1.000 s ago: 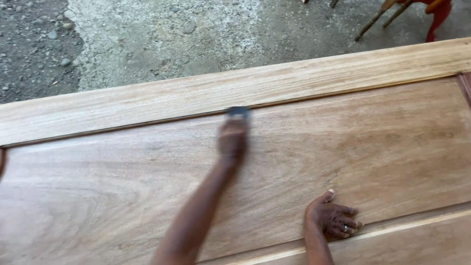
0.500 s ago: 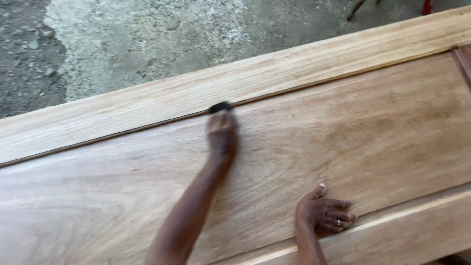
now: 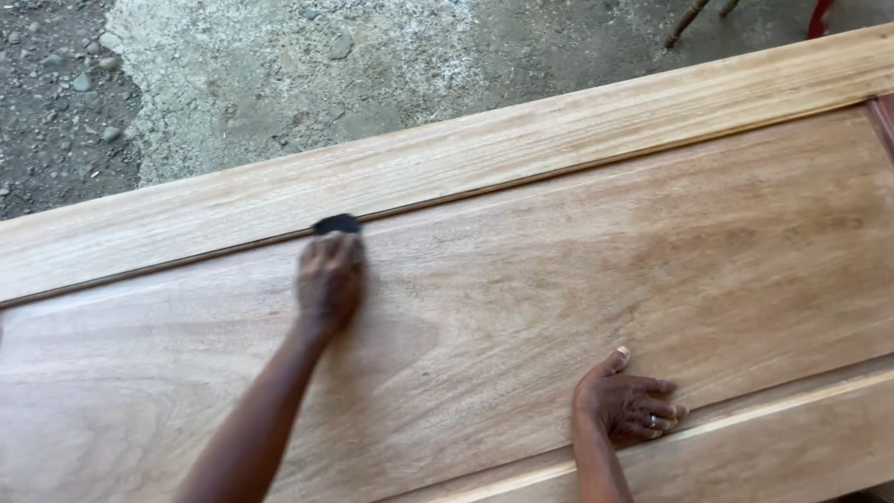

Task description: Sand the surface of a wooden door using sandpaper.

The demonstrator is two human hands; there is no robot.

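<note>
A large pale wooden door (image 3: pixel 577 242) lies flat, filling most of the view. My left hand (image 3: pixel 328 279) reaches out over its recessed panel and presses a small dark sanding pad (image 3: pixel 337 224) against the wood, just below the groove of the far frame rail. Only the pad's far edge shows beyond my fingers. My right hand (image 3: pixel 629 405) rests on the panel close to me, fingers curled against the step of the near rail, a ring on one finger. It holds nothing.
Beyond the door's far edge lies grey concrete ground (image 3: pixel 307 74) with gravel and small stones (image 3: pixel 56 102) at the left. Wooden legs (image 3: pixel 689 19) and a red object (image 3: pixel 821 14) show at the top right.
My left hand has slid the dark pad leftward along the panel near the far groove. My right hand has stayed braced on the near rail; the view shifted slightly.
</note>
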